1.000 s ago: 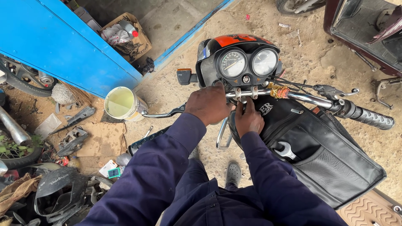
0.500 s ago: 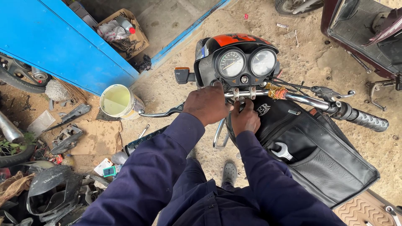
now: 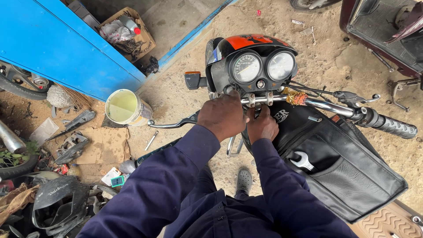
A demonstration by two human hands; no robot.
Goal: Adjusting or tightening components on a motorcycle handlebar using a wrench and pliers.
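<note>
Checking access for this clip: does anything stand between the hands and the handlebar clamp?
Nothing visible does. The left hand rests on the handlebar by the clamp; the right hand is just below it, touching it.

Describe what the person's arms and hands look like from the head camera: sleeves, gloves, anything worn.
Both arms are covered by long dark navy-blue sleeves of a work garment that reach to the wrists, the cloth creased and loose. The left hand and right hand are bare: no gloves, and no rings or watch can be seen.
</note>
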